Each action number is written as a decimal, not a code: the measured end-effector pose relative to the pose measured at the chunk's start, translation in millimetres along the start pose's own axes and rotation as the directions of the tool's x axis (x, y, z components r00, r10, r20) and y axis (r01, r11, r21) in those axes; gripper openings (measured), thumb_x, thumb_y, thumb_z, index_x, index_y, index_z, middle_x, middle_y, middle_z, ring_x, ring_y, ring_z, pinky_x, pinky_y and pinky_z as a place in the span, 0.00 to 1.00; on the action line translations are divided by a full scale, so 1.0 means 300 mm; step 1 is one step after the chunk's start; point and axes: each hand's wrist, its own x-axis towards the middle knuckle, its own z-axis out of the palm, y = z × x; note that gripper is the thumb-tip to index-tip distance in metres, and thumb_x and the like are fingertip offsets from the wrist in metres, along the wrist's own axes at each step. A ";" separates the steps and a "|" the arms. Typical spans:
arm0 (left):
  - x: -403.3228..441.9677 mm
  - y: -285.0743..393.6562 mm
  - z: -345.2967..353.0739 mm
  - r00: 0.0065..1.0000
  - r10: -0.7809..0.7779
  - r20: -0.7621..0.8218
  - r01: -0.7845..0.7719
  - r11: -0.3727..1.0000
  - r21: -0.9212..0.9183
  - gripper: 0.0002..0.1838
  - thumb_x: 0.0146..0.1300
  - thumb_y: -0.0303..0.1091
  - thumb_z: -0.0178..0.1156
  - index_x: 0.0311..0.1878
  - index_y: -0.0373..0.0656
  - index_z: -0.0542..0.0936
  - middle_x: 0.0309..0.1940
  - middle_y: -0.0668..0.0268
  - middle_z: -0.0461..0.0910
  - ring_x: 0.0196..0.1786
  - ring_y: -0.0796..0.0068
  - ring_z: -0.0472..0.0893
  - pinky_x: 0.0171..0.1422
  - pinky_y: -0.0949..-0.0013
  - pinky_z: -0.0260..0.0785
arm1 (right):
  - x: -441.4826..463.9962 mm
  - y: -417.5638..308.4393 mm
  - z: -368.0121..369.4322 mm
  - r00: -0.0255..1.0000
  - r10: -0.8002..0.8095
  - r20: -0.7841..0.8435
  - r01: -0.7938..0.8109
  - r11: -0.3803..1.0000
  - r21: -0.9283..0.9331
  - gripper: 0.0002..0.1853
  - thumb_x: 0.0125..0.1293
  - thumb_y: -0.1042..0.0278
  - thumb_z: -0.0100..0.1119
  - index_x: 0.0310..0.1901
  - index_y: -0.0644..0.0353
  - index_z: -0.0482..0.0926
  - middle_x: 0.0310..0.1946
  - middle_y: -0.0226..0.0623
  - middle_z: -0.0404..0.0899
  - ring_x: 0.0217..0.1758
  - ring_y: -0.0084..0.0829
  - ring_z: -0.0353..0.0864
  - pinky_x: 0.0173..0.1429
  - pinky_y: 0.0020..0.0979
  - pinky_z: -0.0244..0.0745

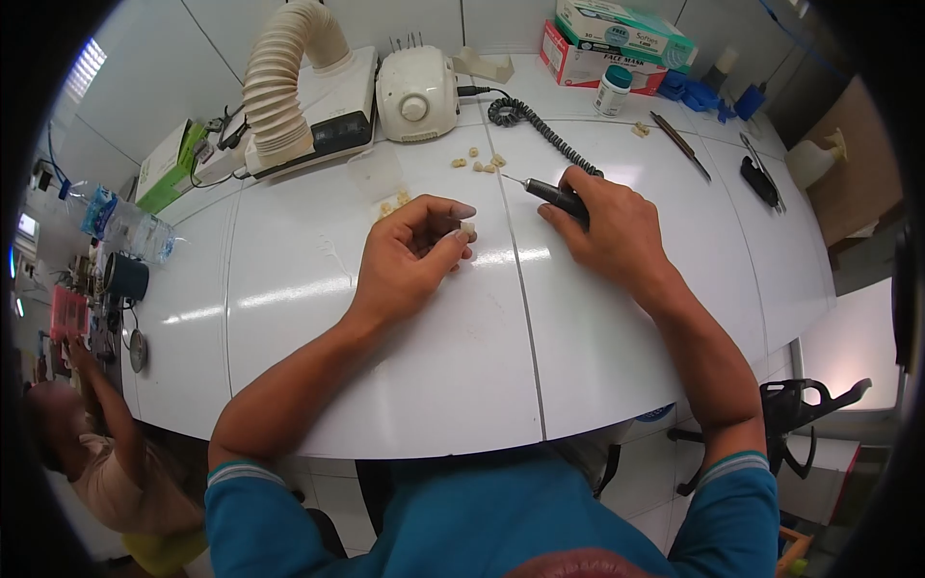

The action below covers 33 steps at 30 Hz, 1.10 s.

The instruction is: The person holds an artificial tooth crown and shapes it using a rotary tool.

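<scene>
Left hand (405,252): one; thumb and fingers pinching one small pale piece (469,230), raised over the table (434,376).
Right hand (617,223): one; fingers closed around one black handpiece (556,198), thin tip directed left, apart from the pinched piece.
Coiled cord (551,137): one; runs from beside the right wrist to one control unit (416,93).
Loose pieces (459,163): about five, clustered beyond the hands; others near the left knuckles, count unclear.
Ribbed hose (273,87): one; left of the control unit.
Mask boxes (602,60): two, stacked.
Capped bottle (611,96): one; just before the boxes.
</scene>
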 end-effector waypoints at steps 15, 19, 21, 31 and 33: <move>0.010 -0.011 -0.006 0.989 0.002 0.148 0.010 0.996 -0.085 0.14 0.78 0.22 0.67 0.63 0.36 0.84 0.49 0.65 0.89 0.52 0.79 0.88 0.58 0.72 0.81 | -0.030 -0.017 -0.031 0.991 -0.128 -0.031 0.130 0.989 0.071 0.11 0.72 0.71 0.73 0.46 0.58 0.77 0.33 0.42 0.85 0.29 0.47 0.86 0.35 0.45 0.76; 0.009 -0.007 -0.017 0.982 -0.038 0.182 0.047 0.998 -0.041 0.12 0.78 0.20 0.66 0.61 0.37 0.84 0.50 0.65 0.88 0.52 0.80 0.87 0.60 0.71 0.81 | -0.020 -0.003 -0.021 0.988 -0.134 0.079 0.125 0.987 0.100 0.12 0.71 0.70 0.74 0.46 0.56 0.77 0.30 0.40 0.84 0.28 0.47 0.85 0.34 0.45 0.75; 0.007 0.003 -0.013 0.988 -0.051 0.146 0.059 0.997 -0.052 0.11 0.77 0.20 0.67 0.59 0.36 0.84 0.50 0.65 0.88 0.53 0.80 0.87 0.60 0.71 0.81 | -0.018 0.004 -0.010 0.979 -0.170 0.110 0.159 0.982 0.101 0.13 0.71 0.67 0.76 0.46 0.56 0.78 0.31 0.38 0.85 0.28 0.45 0.86 0.34 0.44 0.76; 0.006 0.003 -0.022 0.987 -0.028 0.159 0.023 0.999 0.031 0.10 0.74 0.17 0.70 0.54 0.36 0.83 0.52 0.62 0.89 0.54 0.77 0.88 0.58 0.71 0.81 | -0.001 0.012 -0.018 0.969 -0.178 0.174 0.153 0.977 0.147 0.13 0.71 0.63 0.79 0.45 0.55 0.82 0.32 0.36 0.87 0.27 0.41 0.87 0.32 0.40 0.76; 0.007 0.008 -0.024 0.985 -0.038 0.167 0.033 0.999 0.036 0.10 0.74 0.16 0.70 0.54 0.36 0.82 0.53 0.60 0.89 0.55 0.76 0.89 0.58 0.71 0.81 | 0.005 0.015 -0.020 0.969 -0.170 0.176 0.143 0.977 0.161 0.13 0.71 0.63 0.79 0.44 0.55 0.82 0.31 0.36 0.86 0.27 0.41 0.87 0.32 0.40 0.76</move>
